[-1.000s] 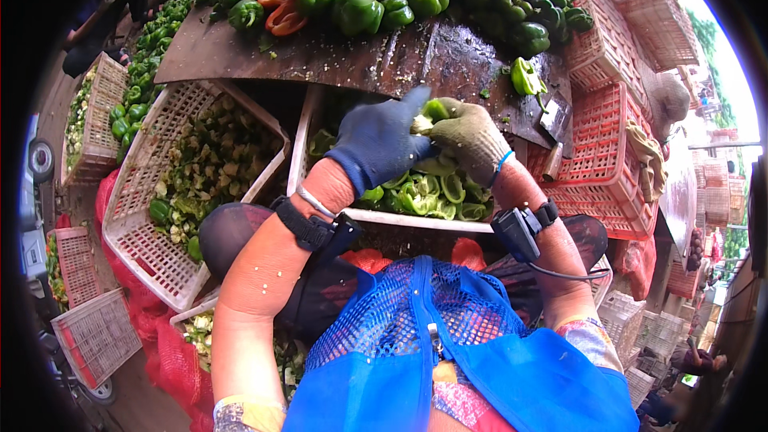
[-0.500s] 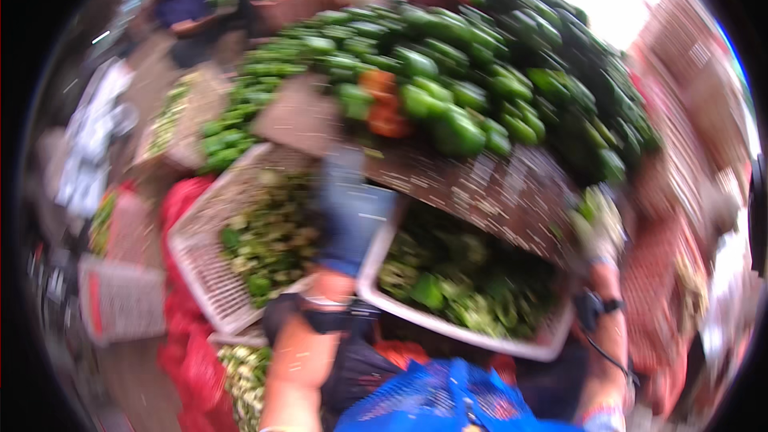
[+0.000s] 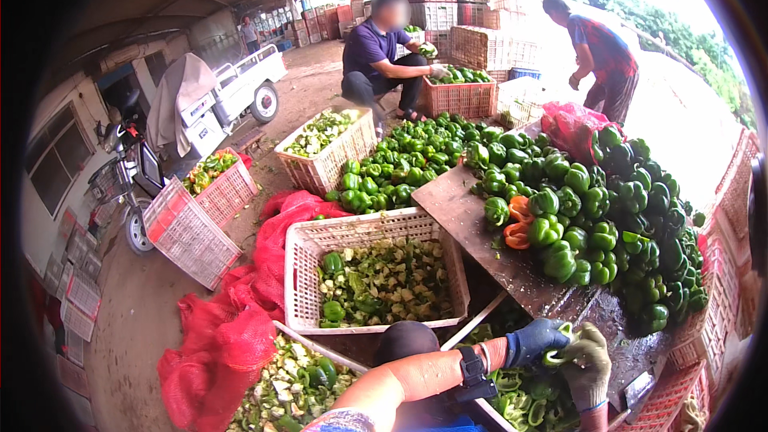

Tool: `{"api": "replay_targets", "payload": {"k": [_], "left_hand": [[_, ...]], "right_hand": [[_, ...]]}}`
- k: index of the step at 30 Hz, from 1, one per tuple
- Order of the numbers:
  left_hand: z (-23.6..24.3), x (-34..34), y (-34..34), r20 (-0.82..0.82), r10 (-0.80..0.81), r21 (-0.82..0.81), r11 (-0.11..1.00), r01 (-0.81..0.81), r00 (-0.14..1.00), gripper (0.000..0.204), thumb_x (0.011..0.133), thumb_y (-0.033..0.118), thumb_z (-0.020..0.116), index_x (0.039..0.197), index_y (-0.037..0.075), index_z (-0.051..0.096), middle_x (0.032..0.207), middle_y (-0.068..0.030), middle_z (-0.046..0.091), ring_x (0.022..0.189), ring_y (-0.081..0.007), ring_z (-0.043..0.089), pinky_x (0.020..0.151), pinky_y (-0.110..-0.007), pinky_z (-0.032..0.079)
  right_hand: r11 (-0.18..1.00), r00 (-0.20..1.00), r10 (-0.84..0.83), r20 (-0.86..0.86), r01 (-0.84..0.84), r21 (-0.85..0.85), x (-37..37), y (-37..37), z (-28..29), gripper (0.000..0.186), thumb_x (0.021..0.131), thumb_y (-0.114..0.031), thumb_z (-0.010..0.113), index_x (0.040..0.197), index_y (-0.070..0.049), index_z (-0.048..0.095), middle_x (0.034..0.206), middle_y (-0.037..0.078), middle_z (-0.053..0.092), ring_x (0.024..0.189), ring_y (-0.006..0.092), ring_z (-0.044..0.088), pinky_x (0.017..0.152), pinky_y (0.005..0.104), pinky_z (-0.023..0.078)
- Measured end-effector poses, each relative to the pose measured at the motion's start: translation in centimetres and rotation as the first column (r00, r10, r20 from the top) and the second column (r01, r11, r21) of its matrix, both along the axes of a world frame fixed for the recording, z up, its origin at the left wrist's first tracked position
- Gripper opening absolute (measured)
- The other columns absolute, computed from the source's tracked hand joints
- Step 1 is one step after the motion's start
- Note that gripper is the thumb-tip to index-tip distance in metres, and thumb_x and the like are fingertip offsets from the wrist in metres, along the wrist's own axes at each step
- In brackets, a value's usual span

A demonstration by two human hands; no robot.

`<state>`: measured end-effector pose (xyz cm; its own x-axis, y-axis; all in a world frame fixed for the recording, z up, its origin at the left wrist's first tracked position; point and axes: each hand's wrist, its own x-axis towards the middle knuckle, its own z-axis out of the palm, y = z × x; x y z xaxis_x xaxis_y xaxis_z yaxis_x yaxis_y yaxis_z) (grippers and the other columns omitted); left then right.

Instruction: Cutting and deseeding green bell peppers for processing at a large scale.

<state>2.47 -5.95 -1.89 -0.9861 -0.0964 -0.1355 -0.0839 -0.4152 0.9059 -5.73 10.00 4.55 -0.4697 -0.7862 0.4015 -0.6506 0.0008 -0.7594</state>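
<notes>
My left hand, in a blue glove, is closed on a cut green bell pepper. My right hand, in a grey-green glove, meets it there and grips the same pepper from the right. Both hands are above a crate of cut green pepper pieces, by the near edge of a wet brown board. On the board's far side lies a big heap of whole green bell peppers, with orange peppers among them. A flat metal blade rests at the board's right end.
A white crate of pepper scraps stands left of the board, beside red mesh netting. Another container of scraps is nearer. A person squats behind a pepper crate; another person bends at the back right.
The view has swung left and up, bringing the yard into sight. My hands were apart, the left between the crates and the right at the board's right end; now they meet at the pepper.
</notes>
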Motion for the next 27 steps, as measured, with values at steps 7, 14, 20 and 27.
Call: {"api": "replay_targets", "payload": {"k": [7, 14, 20, 27], "left_hand": [[-0.5, 2.1, 4.4, -0.247, 0.419, -0.614, 0.63, -0.476, 0.874, 0.062, 0.087, 0.015, 0.065, 0.145, 0.005, 0.045, 0.101, -0.0276, 0.069, 0.102, -0.0396, 0.068, 0.086, -0.044, 0.053], [7.7, 5.5, 1.6, -0.159, -0.001, -0.964, 0.218, -0.155, 0.987, 0.084, 0.083, 0.024, 0.067, 0.156, 0.012, 0.026, 0.131, -0.0285, 0.055, 0.105, -0.0437, 0.065, 0.085, -0.05, 0.053], [2.1, 6.1, 0.0, -0.127, -0.006, -0.959, 0.257, -0.121, 0.992, 0.045, 0.08, 0.033, 0.071, 0.115, 0.008, 0.062, 0.09, -0.0206, 0.069, 0.085, -0.0411, 0.068, 0.073, -0.05, 0.054], [3.3, 4.2, 1.2, -0.313, 0.322, -0.862, 0.3, -0.41, 0.894, 0.025, 0.08, 0.022, 0.074, 0.097, 0.006, 0.066, 0.077, -0.0162, 0.069, 0.072, -0.0321, 0.07, 0.066, -0.042, 0.056]], "right_hand": [[0.912, 0.257, 0.237, 0.937, 0.273, -0.305, 4.4, 0.1, -6.1, 0.062, 0.085, -0.012, 0.07, 0.141, -0.004, 0.045, 0.122, 0.007, 0.062, 0.1, 0.0196, 0.064, 0.088, 0.0329, 0.055], [0.985, 0.663, -0.17, 0.729, 0.092, 0.146, 2.6, 1.5, -1.5, 0.047, 0.08, -0.011, 0.071, 0.123, 0.001, 0.061, 0.098, 0.005, 0.067, 0.077, 0.0103, 0.062, 0.069, 0.0263, 0.053], [0.971, 0.564, -0.129, 0.816, -0.097, 0.22, 4.9, -0.3, -0.9, 0.053, 0.087, -0.02, 0.073, 0.134, -0.001, 0.056, 0.11, 0.004, 0.066, 0.092, 0.0119, 0.061, 0.086, 0.0255, 0.05], [0.969, 0.048, -0.125, 0.991, 0.22, 0.111, 6.8, -0.3, -2.0, 0.03, 0.093, -0.023, 0.063, 0.122, -0.016, 0.059, 0.095, 0.003, 0.067, 0.075, 0.0149, 0.064, 0.052, 0.0302, 0.053]]}}
